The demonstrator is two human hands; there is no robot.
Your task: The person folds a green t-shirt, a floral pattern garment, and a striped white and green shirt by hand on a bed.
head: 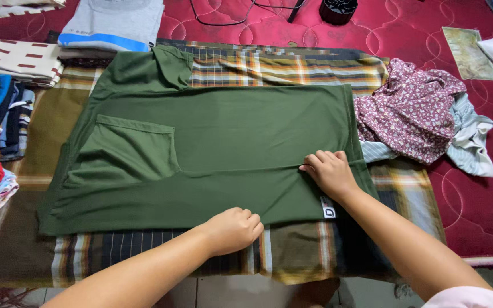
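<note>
A dark green polo shirt (212, 148) with a chest pocket lies spread flat on a plaid cloth (292, 68), its collar at the upper left. My left hand (232, 229) is curled into a fist at the shirt's near edge, pinching the green fabric. My right hand (329, 171) rests with fingers bent on the shirt near its hem, gripping a fold line of the fabric. A small white label (328, 209) shows on the shirt just below my right wrist.
A crumpled floral garment and pale striped clothes (423, 120) lie at the right. Folded clothes stack at the far left (7, 108) and top left (112, 25). The red quilted mattress (480, 194) surrounds the cloth. A black round object (338, 10) and cable sit at the top.
</note>
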